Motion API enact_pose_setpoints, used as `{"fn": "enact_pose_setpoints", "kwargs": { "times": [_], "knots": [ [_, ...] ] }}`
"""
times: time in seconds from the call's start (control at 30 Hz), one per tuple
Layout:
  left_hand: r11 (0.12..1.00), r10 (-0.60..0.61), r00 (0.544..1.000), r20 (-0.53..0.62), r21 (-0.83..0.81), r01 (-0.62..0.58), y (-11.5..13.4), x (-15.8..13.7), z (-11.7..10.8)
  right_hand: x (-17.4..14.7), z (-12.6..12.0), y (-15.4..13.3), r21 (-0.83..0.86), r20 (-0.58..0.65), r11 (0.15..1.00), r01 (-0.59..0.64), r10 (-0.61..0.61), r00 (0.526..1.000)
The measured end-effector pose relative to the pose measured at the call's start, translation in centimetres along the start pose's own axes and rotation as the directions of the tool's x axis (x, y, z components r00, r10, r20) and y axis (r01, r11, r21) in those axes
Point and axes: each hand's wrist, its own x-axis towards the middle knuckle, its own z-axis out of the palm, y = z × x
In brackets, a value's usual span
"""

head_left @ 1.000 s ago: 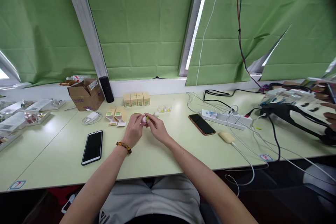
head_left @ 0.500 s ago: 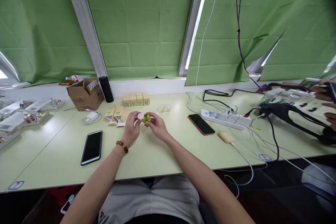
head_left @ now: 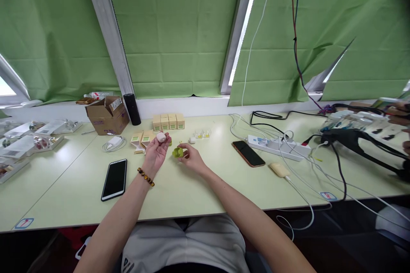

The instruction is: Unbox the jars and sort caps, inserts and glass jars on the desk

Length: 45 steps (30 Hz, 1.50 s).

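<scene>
My left hand (head_left: 155, 156) is turned palm up. A small pinkish-white rounded piece (head_left: 161, 137) sits at its fingertips. To its right, my right hand (head_left: 191, 159) pinches a small yellow-green hollow cup with a scalloped rim (head_left: 177, 152) just above the table. Between and behind the hands are a small white piece (head_left: 192, 140), a tiny yellow bit (head_left: 180, 141) and a green piece (head_left: 170, 143) partly hidden by my left fingers. A clear plastic holder with yellow spots (head_left: 203, 135) stands farther back. Two opened small cartons (head_left: 142, 140) lie beside my left hand.
Several small kraft boxes (head_left: 168, 122) line the back. Phones (head_left: 114, 179) (head_left: 248, 153) flank my arms. A cardboard box (head_left: 108, 116), a black cylinder (head_left: 132, 109) and a coiled charger (head_left: 114, 142) stand left. A power strip (head_left: 278, 147) and cables lie right, near another person's hand (head_left: 402, 113).
My left hand has turned palm up and moved left with the pinkish piece, apart from the green cup. The white piece and tiny yellow bit now show on the table. The view shifted slightly.
</scene>
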Motion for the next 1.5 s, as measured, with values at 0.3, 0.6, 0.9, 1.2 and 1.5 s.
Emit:
{"fn": "enact_pose_setpoints", "kwargs": {
  "times": [0.3, 0.6, 0.9, 1.2, 1.5],
  "knots": [
    [0.992, 0.055, 0.998, -0.034, 0.118, -0.051, -0.2, 0.5, -0.5, -1.1, 0.9, -0.5, -0.131, 0.201, 0.991, 0.015, 0.011, 0.980],
    [0.385, 0.063, 0.967, 0.248, 0.888, -0.252, -0.9, 4.6, 2.9, -1.3, 1.1, -0.5, -0.176, 0.250, 0.984, 0.037, 0.008, 0.968],
    [0.005, -0.157, 0.922, 0.354, 0.934, -0.357, -5.2, 7.8, 4.3, -1.3, 1.0, 0.2, -0.197, 0.245, 0.978, 0.072, -0.022, 0.969],
    [-0.095, -0.233, 0.904, 0.358, 0.917, -0.388, -6.3, 8.9, 3.9, -1.1, 0.2, -0.7, -0.264, 0.288, 0.959, 0.099, -0.019, 0.957],
    [-0.153, -0.278, 0.891, 0.359, 0.899, -0.410, -6.7, 9.2, 4.3, -0.8, -0.7, -0.6, -0.309, 0.283, 0.949, 0.069, 0.022, 0.959]
  ]
}}
